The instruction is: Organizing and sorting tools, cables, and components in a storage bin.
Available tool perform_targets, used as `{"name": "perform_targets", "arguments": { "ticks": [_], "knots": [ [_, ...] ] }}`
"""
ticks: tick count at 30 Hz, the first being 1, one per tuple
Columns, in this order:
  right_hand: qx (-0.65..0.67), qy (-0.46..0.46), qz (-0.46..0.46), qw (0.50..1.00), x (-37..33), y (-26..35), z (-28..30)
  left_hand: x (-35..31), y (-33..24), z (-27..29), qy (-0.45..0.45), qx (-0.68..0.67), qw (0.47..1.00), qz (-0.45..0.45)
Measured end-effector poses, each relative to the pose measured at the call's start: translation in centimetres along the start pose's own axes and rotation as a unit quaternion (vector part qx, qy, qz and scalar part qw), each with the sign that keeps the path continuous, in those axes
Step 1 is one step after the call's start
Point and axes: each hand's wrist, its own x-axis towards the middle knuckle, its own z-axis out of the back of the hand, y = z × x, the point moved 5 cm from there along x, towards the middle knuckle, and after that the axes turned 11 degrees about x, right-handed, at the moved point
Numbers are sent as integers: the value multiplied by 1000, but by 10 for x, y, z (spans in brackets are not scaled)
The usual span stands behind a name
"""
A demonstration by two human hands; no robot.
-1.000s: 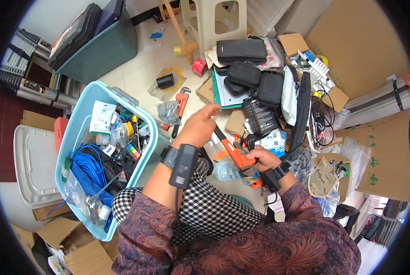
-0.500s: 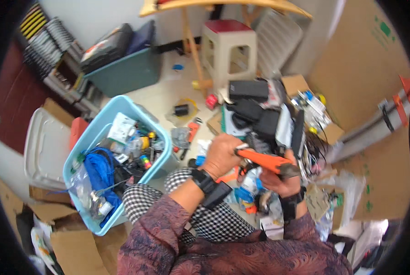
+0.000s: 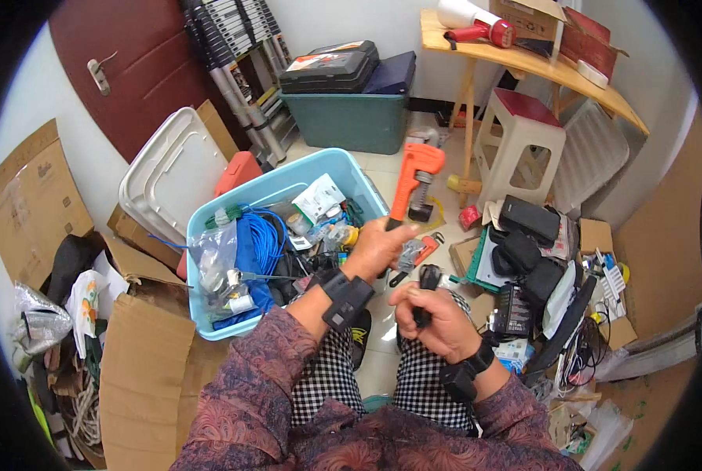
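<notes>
My left hand (image 3: 373, 255) is closed around the dark grip of a large orange pipe wrench (image 3: 407, 182). The wrench points up and away, its jaw at the top. Close by on the right, my right hand (image 3: 443, 320) grips a short black tool (image 3: 428, 276) with a rounded head; its kind is not clear. On the floor beyond my hands lies a smaller orange pipe wrench (image 3: 427, 250), beside some clear plastic. To the left stands a light blue bin (image 3: 196, 310) holding a coil of blue cable (image 3: 266, 239), bags and mixed hardware.
Black cases (image 3: 530, 220) and boxes crowd the floor on the right. A stool (image 3: 521, 145) stands under a wooden table (image 3: 523, 63) bearing a megaphone (image 3: 476, 22). Behind the bin are a green tub (image 3: 343, 122) and a ladder (image 3: 245, 94); an opened cardboard box (image 3: 143, 377) sits left.
My view has swung left. The large wrench has turned from pointing right, by my right hand, to pointing up in my left. My right hand is apart from it and grips the black tool.
</notes>
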Motion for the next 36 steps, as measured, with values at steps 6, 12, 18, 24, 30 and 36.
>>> {"name": "perform_targets", "arguments": {
  "ticks": [6,12,18,24,30,36],
  "knots": [
    [-284,-8,-51,957,71,-22,3,33,62,110,-119,67,986,95],
    [-406,-1,-38,913,95,-34,9,49,126,181,-189,73,951,236],
    [-580,152,-5,800,94,-59,-15,88,192,253,-161,311,906,236],
    [-532,181,-21,827,89,-52,-13,139,238,267,-104,476,850,201],
    [-492,205,-76,843,88,-41,-11,161,285,257,-125,297,924,206],
    [-524,178,-1,833,88,-10,-17,178,278,215,-66,189,908,369]
  ]
}}
